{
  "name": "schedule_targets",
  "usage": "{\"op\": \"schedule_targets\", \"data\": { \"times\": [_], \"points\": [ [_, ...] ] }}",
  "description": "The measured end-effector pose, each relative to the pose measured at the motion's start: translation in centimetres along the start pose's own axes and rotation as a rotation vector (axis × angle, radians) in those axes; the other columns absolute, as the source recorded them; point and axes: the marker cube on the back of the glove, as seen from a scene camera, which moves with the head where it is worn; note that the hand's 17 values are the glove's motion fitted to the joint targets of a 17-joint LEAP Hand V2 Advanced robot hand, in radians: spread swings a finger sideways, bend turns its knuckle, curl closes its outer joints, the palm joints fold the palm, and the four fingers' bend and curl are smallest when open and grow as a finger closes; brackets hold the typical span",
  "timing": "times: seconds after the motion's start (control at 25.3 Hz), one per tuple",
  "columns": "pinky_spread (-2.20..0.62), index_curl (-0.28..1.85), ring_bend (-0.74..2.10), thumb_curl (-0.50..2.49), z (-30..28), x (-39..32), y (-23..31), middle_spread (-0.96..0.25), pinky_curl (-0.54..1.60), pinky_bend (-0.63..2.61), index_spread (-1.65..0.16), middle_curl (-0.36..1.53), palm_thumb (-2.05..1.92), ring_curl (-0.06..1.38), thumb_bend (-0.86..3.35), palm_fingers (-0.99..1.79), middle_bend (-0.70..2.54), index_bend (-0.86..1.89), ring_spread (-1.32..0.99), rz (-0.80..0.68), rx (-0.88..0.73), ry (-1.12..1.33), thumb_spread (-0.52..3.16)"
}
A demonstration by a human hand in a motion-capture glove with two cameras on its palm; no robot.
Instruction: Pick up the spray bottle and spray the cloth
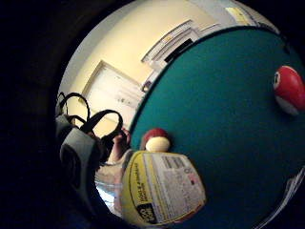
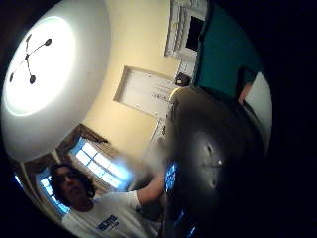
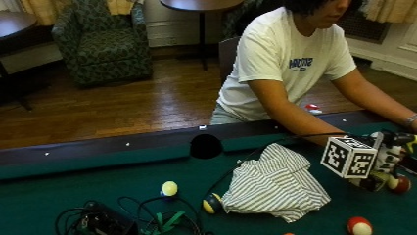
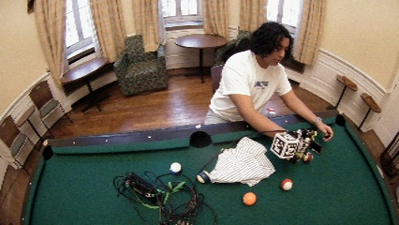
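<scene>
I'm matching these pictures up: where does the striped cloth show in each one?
Outside view: striped cloth crumpled on the green felt, beside the gloved right hand.
Wide outside view: cloth mid-table, in front of the person.
Little finger palm view: not in it.
Thumb palm view: not in it.
Shared landmark: the green felt, in every view.

Pool table (image 3: 98, 176): green felt, dark wood rail, side pocket (image 3: 206, 146) at middle of far rail.

On felt:
- Striped cloth (image 3: 277, 183), crumpled, approx. centre.
- Dark/yellow ball (image 3: 212, 203) touching cloth's edge on the cable side.
- Yellow ball (image 3: 169, 188) near it, apart.
- Cable tangle w/ black box (image 4: 156, 192), opposite end from the person.
- Orange ball (image 4: 249, 198) and red/white ball (image 4: 286, 184), front of cloth.
- Red/white ball (image 3: 399, 183) at the gloved hand, beside spray bottle; bottle's contact w/ felt not discernible.
</scene>
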Motion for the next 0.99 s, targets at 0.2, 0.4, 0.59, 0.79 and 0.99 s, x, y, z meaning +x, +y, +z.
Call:
{"op": "schedule_targets", "data": {
  "times": [0.2,0.4,0.59,0.79,0.99],
  "points": [
    [-0.33,0.63,0.73,0.87,0.2,0.2,0.2,-0.22,0.41,0.46,-0.28,0.56,0.90,0.49,-0.03,1.39,0.63,0.39,-0.22,0.025,-0.052,-0.020,0.35],
    [-0.33,0.63,0.72,0.87,-0.1,0.2,0.7,-0.22,0.41,0.46,-0.28,0.56,0.90,0.49,-0.03,1.35,0.63,0.37,-0.23,0.093,-0.131,-0.055,0.36],
    [-0.25,0.61,0.70,0.84,-0.9,0.3,1.5,-0.21,0.40,0.42,-0.28,0.54,0.88,0.48,-0.03,1.19,0.59,0.27,-0.18,0.143,-0.228,-0.032,0.50],
    [-0.10,0.57,0.60,0.78,-3.3,0.9,3.1,-0.20,0.38,0.30,-0.30,0.50,0.85,0.45,-0.04,0.95,0.49,0.19,-0.16,0.153,-0.292,0.087,0.68],
    [0.01,0.51,0.55,0.68,-7.9,0.5,5.7,-0.17,0.38,0.31,-0.34,0.45,0.72,0.43,-0.07,0.73,0.33,0.11,-0.14,0.084,-0.347,0.360,0.83]
  ]
}}
